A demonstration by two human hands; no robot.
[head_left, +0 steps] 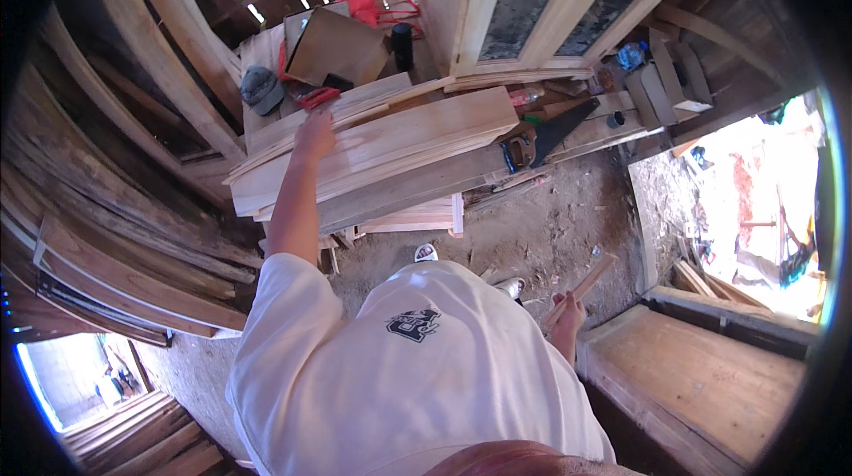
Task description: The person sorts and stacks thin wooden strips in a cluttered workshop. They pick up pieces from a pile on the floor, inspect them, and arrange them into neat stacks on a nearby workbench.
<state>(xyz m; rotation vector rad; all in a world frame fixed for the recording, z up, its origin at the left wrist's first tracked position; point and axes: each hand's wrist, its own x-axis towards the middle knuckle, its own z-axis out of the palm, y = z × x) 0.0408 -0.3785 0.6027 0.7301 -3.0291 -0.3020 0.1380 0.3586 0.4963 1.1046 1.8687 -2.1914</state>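
Note:
My left hand (314, 133) reaches forward over a stack of pale planed boards (417, 134) lying on a workbench. It rests at the far edge of the boards, beside a thin wooden strip (382, 110) and just short of a red object (319, 97). Its fingertips are too small to make out, so I cannot tell whether they grip anything. Low on my right side, my right hand (565, 314) is closed around the lower end of a short wooden stick (595, 275), which points up and to the right.
A handsaw (559, 134) lies on the bench right of the boards. Behind them are a grey cap (262, 90), a cardboard box (335, 46) and a dark cylinder (402, 47). A framed wooden door (532, 6) leans at the back. A wooden cabinet (701, 369) stands at right.

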